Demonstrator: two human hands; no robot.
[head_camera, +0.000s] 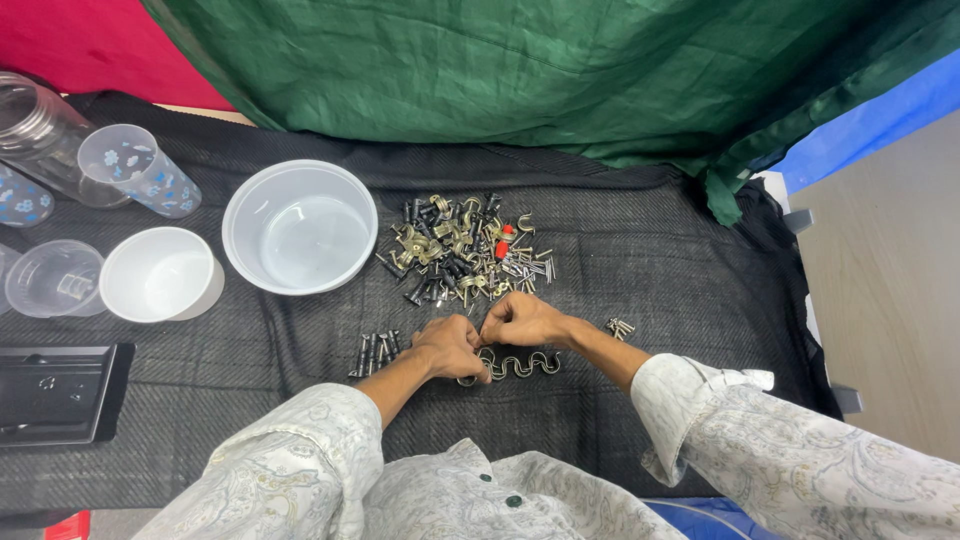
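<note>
My left hand (452, 346) and my right hand (522, 319) meet at the middle of a black cloth (650, 270), fingers pinched together over a small metal piece that I cannot see clearly. Just below them lies a row of brass saddle clips (520, 364) laid edge to edge in a wavy line. Beyond the hands sits a mixed pile of hardware (462, 252): brass clips, dark screws, nails and two red plugs. A small group of dark screws (375, 352) lies left of my left hand. A few pale screws (620, 327) lie right of my right wrist.
A large translucent round tub (299, 227) and a smaller white cup (157, 274) stand at the left, with clear plastic cups (55, 279) and a flower-printed tumbler (138, 170) behind. A black tray (60, 392) sits at the left edge. Green fabric (560, 70) hangs at the back.
</note>
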